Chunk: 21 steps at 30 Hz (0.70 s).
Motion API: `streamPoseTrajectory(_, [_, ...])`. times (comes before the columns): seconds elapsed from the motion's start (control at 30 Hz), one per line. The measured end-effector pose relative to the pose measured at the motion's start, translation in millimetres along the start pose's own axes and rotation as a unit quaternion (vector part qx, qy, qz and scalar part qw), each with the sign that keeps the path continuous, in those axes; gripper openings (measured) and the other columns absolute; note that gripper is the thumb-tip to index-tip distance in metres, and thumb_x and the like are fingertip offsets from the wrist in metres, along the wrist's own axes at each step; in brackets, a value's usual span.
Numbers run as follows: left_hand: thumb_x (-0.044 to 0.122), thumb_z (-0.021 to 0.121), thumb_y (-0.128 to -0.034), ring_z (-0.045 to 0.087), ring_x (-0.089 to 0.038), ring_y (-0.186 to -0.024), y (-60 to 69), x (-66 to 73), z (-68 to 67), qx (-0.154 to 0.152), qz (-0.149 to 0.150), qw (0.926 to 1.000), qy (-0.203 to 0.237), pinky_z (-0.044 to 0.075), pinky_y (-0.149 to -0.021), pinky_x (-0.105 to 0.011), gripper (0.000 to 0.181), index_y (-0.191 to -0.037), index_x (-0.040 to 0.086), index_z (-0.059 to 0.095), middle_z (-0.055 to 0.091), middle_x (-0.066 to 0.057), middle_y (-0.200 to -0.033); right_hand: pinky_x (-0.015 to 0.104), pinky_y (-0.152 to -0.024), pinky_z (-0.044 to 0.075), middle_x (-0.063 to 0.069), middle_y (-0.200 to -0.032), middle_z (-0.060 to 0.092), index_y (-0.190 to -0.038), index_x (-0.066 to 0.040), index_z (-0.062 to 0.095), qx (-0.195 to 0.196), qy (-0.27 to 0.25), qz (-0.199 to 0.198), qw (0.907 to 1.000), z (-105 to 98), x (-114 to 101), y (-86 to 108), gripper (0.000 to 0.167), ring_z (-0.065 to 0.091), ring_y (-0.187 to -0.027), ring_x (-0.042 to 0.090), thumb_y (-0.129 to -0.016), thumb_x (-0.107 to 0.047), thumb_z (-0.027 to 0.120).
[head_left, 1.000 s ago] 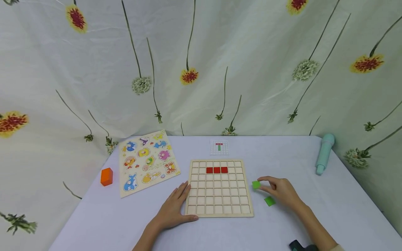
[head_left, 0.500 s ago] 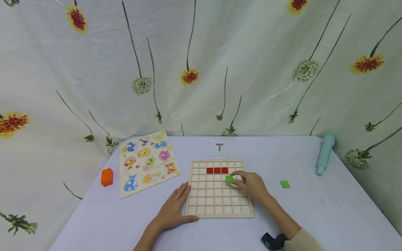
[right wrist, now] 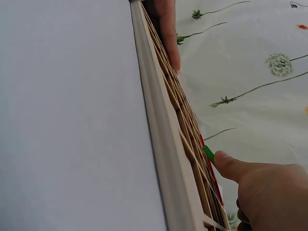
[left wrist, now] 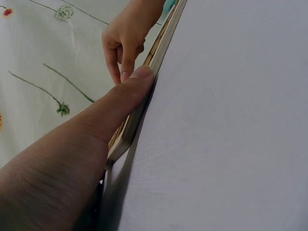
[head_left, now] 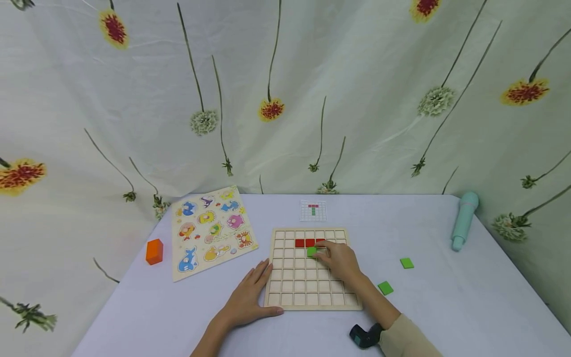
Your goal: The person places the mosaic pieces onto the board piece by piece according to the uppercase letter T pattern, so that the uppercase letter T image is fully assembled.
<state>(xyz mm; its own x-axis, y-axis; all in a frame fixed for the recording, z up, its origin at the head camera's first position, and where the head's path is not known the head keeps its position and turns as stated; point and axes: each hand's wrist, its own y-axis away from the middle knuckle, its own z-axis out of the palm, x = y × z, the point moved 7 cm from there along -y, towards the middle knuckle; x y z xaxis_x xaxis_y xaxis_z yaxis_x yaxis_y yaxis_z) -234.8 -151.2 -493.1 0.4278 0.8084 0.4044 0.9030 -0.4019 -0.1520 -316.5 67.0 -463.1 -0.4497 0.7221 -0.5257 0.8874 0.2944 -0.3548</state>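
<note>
A green tile (head_left: 311, 252) is pinched by the right hand (head_left: 341, 260) over the grid board (head_left: 300, 286), just beside the red tiles (head_left: 309, 243). The board's left edge is touched by the left hand (head_left: 247, 300).

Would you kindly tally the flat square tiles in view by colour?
Red square tiles: 3, in a row on the pale wooden grid board
Green square tiles: 3, one pinched by the right hand, two on the white table
Total: 6
</note>
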Motion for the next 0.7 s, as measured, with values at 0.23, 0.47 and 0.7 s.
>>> streamPoseTrajectory(0.23, [0.076,0.058,-0.0662,0.018,-0.022,-0.138,0.2,0.7,-1.5,0.009,0.004,0.9999,-0.005,0.020,-0.110,-0.041,0.109,-0.145,0.007,0.028,0.020,-0.007,-0.152,0.022,-0.039,0.024,-0.011,-0.041,0.035,-0.103,-0.015,0.070,-0.004,0.007,0.004,1.0000,5.3,0.8,-3.1,0.031,0.025,-0.045,0.005,-0.080,-0.037,0.070])
streamPoseTrajectory(0.47, [0.077,0.056,-0.0662,0.016,-0.022,-0.138,0.0,-0.1,-1.5,0.003,-0.002,1.0000,-0.004,0.019,-0.110,-0.041,0.110,-0.146,0.007,0.027,0.019,-0.006,-0.152,0.022,-0.039,0.024,-0.011,-0.040,0.035,-0.102,-0.016,0.071,-0.005,0.016,0.004,0.9999,6.0,-0.3,-3.2,0.031,0.024,-0.044,0.006,-0.079,-0.037,0.070])
streamPoseTrajectory(0.7, [0.078,0.055,-0.0657,0.013,-0.019,-0.139,-0.8,-1.1,0.4,-0.009,-0.012,0.9999,0.001,0.017,-0.111,-0.040,0.111,-0.147,0.009,0.025,0.016,-0.004,-0.153,0.022,-0.040,0.028,-0.011,-0.041,0.036,-0.103,-0.016,0.071,-0.010,0.016,0.006,0.9998,6.2,1.3,-2.9,0.031,0.026,-0.045,0.006,-0.080,-0.037,0.069])
